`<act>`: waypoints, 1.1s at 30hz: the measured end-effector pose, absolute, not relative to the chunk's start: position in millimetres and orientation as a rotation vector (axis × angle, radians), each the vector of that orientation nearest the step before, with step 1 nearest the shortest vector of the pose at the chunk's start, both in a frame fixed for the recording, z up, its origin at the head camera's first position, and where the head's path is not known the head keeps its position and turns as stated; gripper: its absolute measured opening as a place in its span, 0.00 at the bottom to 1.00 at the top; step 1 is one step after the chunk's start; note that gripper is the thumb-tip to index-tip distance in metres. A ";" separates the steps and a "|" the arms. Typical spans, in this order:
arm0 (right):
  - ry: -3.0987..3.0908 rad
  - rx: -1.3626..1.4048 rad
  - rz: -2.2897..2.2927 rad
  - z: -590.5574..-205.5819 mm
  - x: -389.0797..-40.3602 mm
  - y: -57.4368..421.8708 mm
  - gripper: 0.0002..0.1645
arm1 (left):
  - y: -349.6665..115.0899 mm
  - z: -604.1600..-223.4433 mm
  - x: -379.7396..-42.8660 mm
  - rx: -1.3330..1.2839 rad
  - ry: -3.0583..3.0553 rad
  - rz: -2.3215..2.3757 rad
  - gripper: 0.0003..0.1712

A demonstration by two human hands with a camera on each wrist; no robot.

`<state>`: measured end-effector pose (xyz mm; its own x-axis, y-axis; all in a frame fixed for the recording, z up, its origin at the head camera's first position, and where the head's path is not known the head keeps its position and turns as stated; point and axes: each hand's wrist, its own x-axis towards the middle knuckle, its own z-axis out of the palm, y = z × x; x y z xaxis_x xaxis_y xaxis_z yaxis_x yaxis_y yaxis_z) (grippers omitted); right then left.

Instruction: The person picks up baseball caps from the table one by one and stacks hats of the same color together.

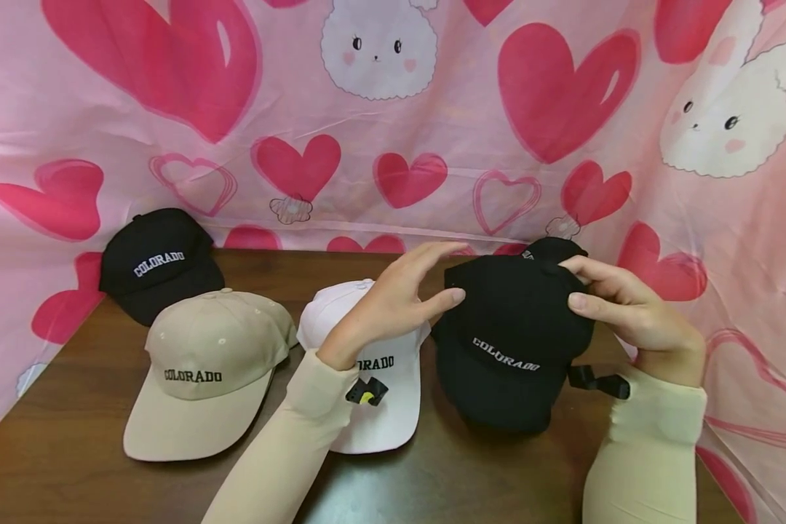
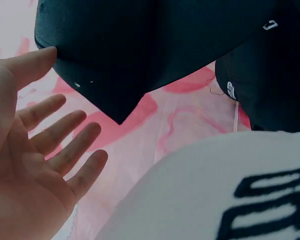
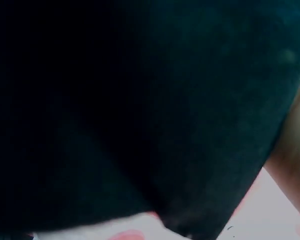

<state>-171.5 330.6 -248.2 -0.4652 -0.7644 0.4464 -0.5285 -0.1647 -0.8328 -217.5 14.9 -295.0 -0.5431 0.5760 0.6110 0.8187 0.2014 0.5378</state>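
A black cap (image 1: 517,320) with white COLORADO lettering tilts toward me on the right side of the head view. At its upper right, my right hand (image 1: 642,313) pinches the crown between thumb and fingers. My left hand (image 1: 399,291) is at the cap's left side with fingers spread; in the left wrist view its thumb tip (image 2: 47,55) meets the edge of the black fabric. Dark cloth of the same cap (image 3: 200,125) fills most of the right wrist view, hiding the right fingers. A white cap (image 1: 383,415) sits beneath the left wrist.
To the left, a beige cap (image 1: 203,349) rests on the brown wooden table (image 1: 72,437), with another black cap (image 1: 160,269) behind it. One more black cap (image 1: 557,247) peeks out behind the held one. A pink heart-patterned cloth (image 1: 458,94) hangs around the back and sides.
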 end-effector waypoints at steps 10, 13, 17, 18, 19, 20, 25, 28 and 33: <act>1.933 -1.490 -1.579 -248.9 -171.9 331.0 0.24 | 20.9 -292.8 -207.0 -1.463 -2.204 -1.492 0.32; 1.925 -1.483 -1.572 -249.3 -172.5 331.1 0.25 | 20.0 -288.3 -201.1 -1.478 -2.238 -1.559 0.29; 1.985 -1.431 -1.543 -250.7 -171.8 334.5 0.28 | 18.2 -279.1 -191.2 -1.523 -2.264 -1.664 0.23; 2.003 -1.414 -1.534 -251.0 -171.7 335.6 0.29 | 18.0 -277.0 -189.2 -1.537 -2.263 -1.695 0.22; 2.018 -1.399 -1.524 -251.3 -171.6 336.8 0.29 | 17.7 -274.6 -186.7 -1.543 -2.264 -1.723 0.21; 2.036 -1.380 -1.512 -251.4 -171.3 338.1 0.30 | 18.1 -274.0 -186.1 -1.548 -2.267 -1.745 0.21; 2.136 -1.303 -1.441 -250.6 -169.8 342.9 0.30 | 22.1 -275.1 -185.4 -1.543 -2.254 -1.899 0.19; 2.247 -1.206 -1.391 -248.8 -168.7 345.2 0.29 | 25.6 -279.1 -187.6 -1.519 -2.222 -2.040 0.18; 2.425 -1.021 -1.301 -248.4 -168.6 352.4 0.26 | 31.2 -283.6 -189.6 -1.508 -2.126 -2.262 0.17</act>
<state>-168.6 352.4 -248.4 -0.7395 -0.6592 0.1363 -0.4780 0.3717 -0.7958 -189.6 31.2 -283.6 -0.5799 0.7251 0.3714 0.3259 -0.2114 0.9215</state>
